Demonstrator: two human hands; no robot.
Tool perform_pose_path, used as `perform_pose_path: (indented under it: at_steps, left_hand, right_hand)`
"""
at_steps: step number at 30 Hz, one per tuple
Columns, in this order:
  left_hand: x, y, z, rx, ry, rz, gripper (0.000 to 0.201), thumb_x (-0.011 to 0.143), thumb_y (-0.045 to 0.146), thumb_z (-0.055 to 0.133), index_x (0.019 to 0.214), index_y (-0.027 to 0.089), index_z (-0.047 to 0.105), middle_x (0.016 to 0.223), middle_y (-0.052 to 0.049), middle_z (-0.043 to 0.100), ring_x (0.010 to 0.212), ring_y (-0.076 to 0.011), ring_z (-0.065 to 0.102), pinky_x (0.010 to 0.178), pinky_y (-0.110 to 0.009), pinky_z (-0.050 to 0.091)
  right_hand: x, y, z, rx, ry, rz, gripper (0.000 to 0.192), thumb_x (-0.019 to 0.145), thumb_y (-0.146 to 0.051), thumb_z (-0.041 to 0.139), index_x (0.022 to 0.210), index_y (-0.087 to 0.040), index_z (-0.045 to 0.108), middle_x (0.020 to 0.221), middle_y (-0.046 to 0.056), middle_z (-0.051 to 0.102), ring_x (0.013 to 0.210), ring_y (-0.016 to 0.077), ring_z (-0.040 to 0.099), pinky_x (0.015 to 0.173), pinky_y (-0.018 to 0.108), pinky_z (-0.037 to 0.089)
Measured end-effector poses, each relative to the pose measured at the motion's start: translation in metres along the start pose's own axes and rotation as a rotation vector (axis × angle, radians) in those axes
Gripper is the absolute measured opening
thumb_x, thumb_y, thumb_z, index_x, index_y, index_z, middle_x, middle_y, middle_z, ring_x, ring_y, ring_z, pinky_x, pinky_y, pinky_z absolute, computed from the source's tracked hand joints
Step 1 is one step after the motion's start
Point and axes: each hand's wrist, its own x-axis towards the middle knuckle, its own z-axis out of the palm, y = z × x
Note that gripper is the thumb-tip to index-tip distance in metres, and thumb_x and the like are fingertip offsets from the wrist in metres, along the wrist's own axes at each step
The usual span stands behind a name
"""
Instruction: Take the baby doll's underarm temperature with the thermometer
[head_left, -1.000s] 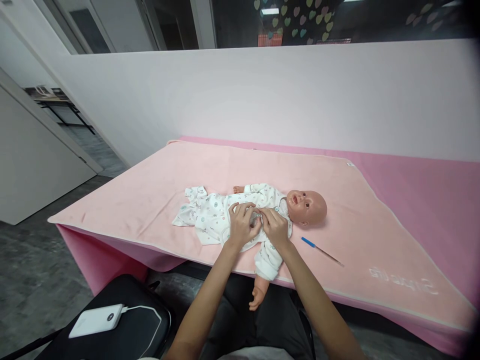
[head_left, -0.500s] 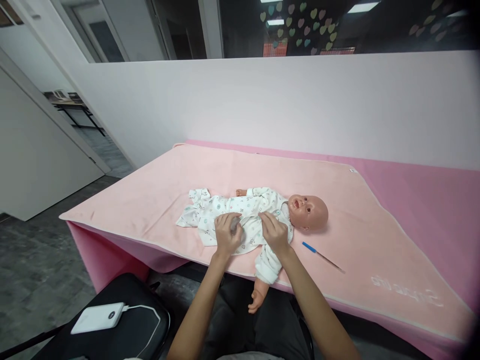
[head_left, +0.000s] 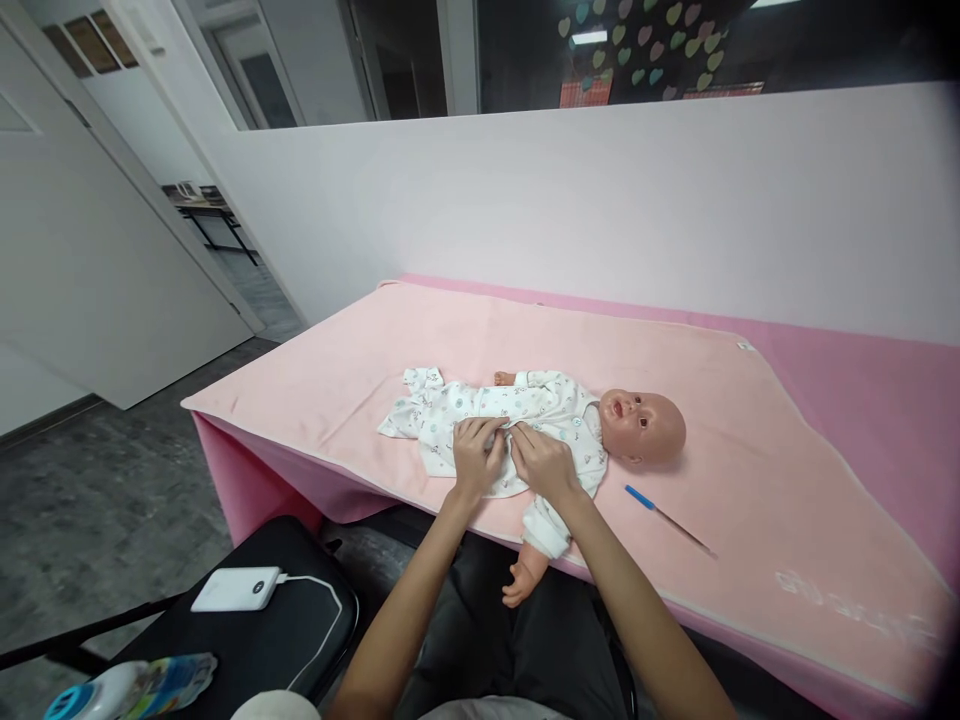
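A baby doll [head_left: 643, 427] lies on its back on a pale pink blanket [head_left: 322, 390], its bald head to the right. It wears a white printed romper [head_left: 442, 410], whose empty-looking leg ends spread to the left. My left hand [head_left: 478, 458] pinches the romper's front at the belly. Beside it, my right hand [head_left: 544, 463] has its fingers closed on the same front, fingertips almost meeting the left ones. Whatever sits between the fingertips is too small to make out. One doll arm [head_left: 527, 575] hangs over the table's near edge towards my lap.
A blue-handled thin rod [head_left: 671, 520] lies on the blanket right of the doll. At lower left, a black chair [head_left: 270, 640] holds a white power bank [head_left: 235, 589] with a cable and a bottle [head_left: 142, 688]. A white wall [head_left: 570, 200] stands behind the table.
My hands have come closer together, their fingertips now nearly touching on the romper's front. The camera has turned left, bringing the bottle into view. The doll stays in place.
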Motion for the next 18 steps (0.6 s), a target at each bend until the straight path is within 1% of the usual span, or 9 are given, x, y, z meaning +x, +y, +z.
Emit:
perform_pose_path:
  at_steps: [4, 9, 14, 18]
  left_hand:
    - [-0.0008, -0.0004, -0.0023, -0.043, -0.034, 0.010, 0.022, 0.087, 0.023, 0.047, 0.096, 0.024, 0.067, 0.090, -0.002, 0.067, 0.087, -0.0174, 0.058, 0.085, -0.036, 0.038]
    - [-0.0013, -0.0004, -0.0056, -0.079, -0.051, -0.003, 0.025, 0.089, 0.027, 0.044, 0.098, 0.023, 0.066, 0.092, -0.003, 0.067, 0.089, -0.0185, 0.058, 0.085, -0.037, 0.038]
    - [-0.0011, 0.0001, -0.0054, -0.082, -0.036, -0.021, 0.024, 0.089, 0.026, 0.043, 0.097, 0.023, 0.066, 0.090, -0.003, 0.067, 0.088, -0.0182, 0.058, 0.084, -0.036, 0.039]
    - [-0.0005, 0.0009, -0.0049, -0.080, -0.023, -0.022, 0.023, 0.087, 0.025, 0.044, 0.094, 0.022, 0.066, 0.087, -0.003, 0.067, 0.086, -0.0183, 0.057, 0.082, -0.036, 0.038]
  right_hand:
    - [0.0010, -0.0004, -0.0014, 0.018, 0.004, -0.006, 0.023, 0.093, -0.024, 0.041, 0.101, -0.016, 0.061, 0.091, 0.006, 0.066, 0.068, 0.0099, 0.059, 0.057, 0.022, 0.036]
    - [0.0015, -0.0014, -0.0040, 0.047, 0.008, 0.011, 0.020, 0.091, -0.022, 0.043, 0.102, -0.017, 0.060, 0.091, 0.005, 0.065, 0.068, 0.0100, 0.058, 0.056, 0.023, 0.035]
    - [0.0014, -0.0018, -0.0043, 0.070, 0.053, 0.021, 0.019, 0.090, -0.022, 0.045, 0.099, -0.018, 0.061, 0.090, 0.004, 0.065, 0.068, 0.0103, 0.058, 0.056, 0.023, 0.035]
    - [0.0020, -0.0019, -0.0059, 0.085, 0.074, 0.050, 0.019, 0.090, -0.025, 0.047, 0.099, -0.018, 0.062, 0.086, 0.004, 0.064, 0.064, 0.0103, 0.056, 0.054, 0.023, 0.033]
